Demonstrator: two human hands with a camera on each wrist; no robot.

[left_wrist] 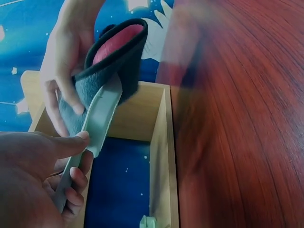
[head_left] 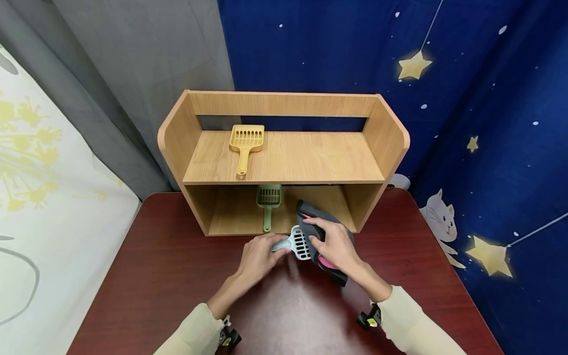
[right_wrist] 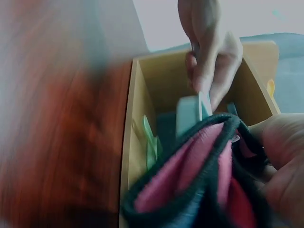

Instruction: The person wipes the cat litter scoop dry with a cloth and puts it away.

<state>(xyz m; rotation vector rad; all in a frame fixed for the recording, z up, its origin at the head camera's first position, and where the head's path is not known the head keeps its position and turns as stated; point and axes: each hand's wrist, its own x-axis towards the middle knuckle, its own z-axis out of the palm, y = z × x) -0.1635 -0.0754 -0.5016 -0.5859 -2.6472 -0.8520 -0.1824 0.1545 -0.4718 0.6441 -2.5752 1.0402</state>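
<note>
A light blue slotted litter scoop (head_left: 301, 242) is above the table just in front of the shelf. My left hand (head_left: 259, 255) holds it by the handle, thumb on top, as the left wrist view also shows. A dark grey cloth piece (head_left: 307, 228) with pink lining and black edging, folded and pouch-like, is in my right hand (head_left: 336, 245). The cloth is against the scoop's slotted head and covers part of it. In the right wrist view the pink lining (right_wrist: 199, 152) faces the camera, and the scoop's head lies partly hidden behind the cloth.
A two-tier wooden shelf (head_left: 284, 165) stands at the back of the dark red table (head_left: 177, 276). On its upper tier lies a yellow scoop (head_left: 245, 143); on the lower, a green scoop (head_left: 268, 199). Blue and grey curtains hang behind.
</note>
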